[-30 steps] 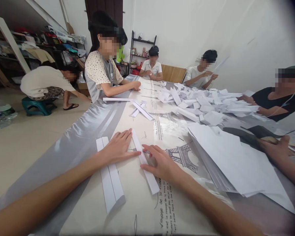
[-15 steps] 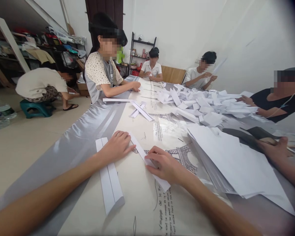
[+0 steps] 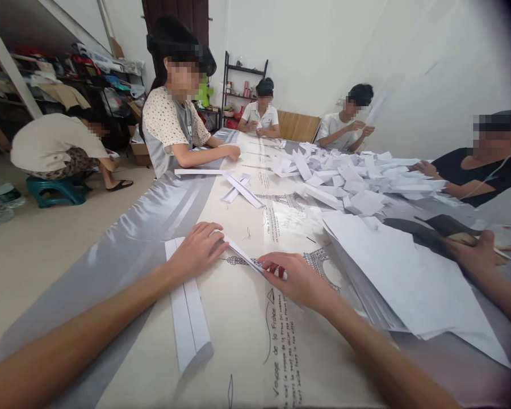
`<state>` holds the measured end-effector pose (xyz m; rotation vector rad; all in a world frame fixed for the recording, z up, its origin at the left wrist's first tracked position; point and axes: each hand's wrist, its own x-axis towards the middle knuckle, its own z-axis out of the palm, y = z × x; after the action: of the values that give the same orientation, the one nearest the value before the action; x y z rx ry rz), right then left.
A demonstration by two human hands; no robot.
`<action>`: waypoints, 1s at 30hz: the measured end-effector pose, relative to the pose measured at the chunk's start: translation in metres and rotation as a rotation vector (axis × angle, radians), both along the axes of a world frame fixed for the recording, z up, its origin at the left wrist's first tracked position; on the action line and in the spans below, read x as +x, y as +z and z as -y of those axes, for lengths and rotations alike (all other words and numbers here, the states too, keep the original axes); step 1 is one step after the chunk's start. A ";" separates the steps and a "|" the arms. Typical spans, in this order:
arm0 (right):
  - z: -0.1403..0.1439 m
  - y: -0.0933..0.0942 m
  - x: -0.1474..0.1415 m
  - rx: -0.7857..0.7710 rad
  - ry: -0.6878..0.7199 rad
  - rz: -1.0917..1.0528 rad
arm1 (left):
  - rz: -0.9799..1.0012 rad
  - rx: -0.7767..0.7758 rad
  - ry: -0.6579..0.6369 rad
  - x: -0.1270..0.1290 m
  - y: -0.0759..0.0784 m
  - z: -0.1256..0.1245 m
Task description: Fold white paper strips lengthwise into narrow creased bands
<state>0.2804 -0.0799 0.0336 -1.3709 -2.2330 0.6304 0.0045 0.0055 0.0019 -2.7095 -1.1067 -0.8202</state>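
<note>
Left grip [image 3: 199,250] and right grip [image 3: 297,278] hold a strip [image 3: 243,253] left of the stack [image 3: 392,267]; it looks light, easily creased, best pinched by its edges.

The narrow folded strip [image 3: 243,250] at the middle is white paper, matt and smooth, as is the creased strip [image 3: 191,324] near left. The stacked sheets [image 3: 392,267] at right look like plain matt paper; the far pile [image 3: 351,180] is paper too. The worktop [image 3: 238,352] looks smooth and plastic-coated, with a glossy glare, its grey border [image 3: 149,227] at left showing a satin sheen. The stool [image 3: 55,192] looks like smooth plastic.
</note>
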 end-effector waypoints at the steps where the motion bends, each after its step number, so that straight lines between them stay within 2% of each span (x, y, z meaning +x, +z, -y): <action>1: 0.000 -0.001 -0.001 0.029 0.013 0.014 | 0.007 0.004 -0.023 0.000 0.000 0.000; 5: 0.001 -0.003 -0.005 0.181 0.042 0.107 | -0.001 -0.024 -0.133 0.001 0.001 0.001; 9: 0.001 -0.006 -0.004 0.313 0.036 0.185 | -0.032 0.013 -0.214 -0.001 0.002 0.000; 17: -0.003 -0.010 0.002 0.449 0.133 0.112 | -0.107 0.000 -0.293 -0.006 0.016 0.000; 22: -0.001 -0.006 0.003 0.396 0.153 0.049 | -0.121 -0.062 -0.315 -0.007 0.024 0.005; 30: -0.007 -0.004 0.010 0.198 0.051 0.036 | -0.168 0.043 -0.268 -0.005 0.027 0.008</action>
<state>0.2907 -0.0728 0.0294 -1.2399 -2.2956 0.3911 -0.0009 -0.0022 0.0289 -2.8654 -0.6954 -0.6229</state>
